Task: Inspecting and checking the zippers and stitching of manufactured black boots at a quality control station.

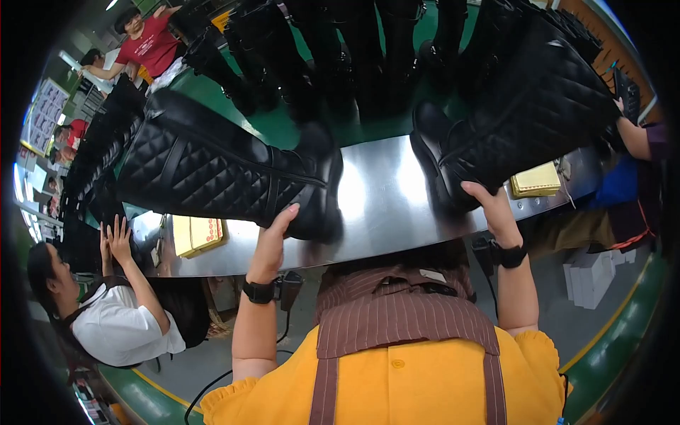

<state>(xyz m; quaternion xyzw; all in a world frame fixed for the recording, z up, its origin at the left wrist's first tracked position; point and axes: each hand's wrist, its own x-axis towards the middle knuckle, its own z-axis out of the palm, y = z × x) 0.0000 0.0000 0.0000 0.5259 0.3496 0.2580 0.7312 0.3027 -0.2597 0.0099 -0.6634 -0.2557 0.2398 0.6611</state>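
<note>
A tall black quilted boot (219,166) lies tipped on its side to the left, its shaft pointing left and its sole toward the middle. My left hand (273,241) grips it near the heel, thumb on the outside and the other fingers hidden beneath. On the right, a matching black boot (510,124) leans away with its shaft toward the upper right. My right hand (492,209) holds that one by the heel, thumb showing on top. Both boots are over a shiny metal worktop (379,188), soles facing each other.
Several black boots (354,57) stand in a row on the green surface (368,131) beyond the worktop. Stacks of yellow cards (195,237) and yellow slips (536,180) lie near its front edge. Co-workers sit at left (120,322) and right (641,138). White boxes (591,276) rest on the floor.
</note>
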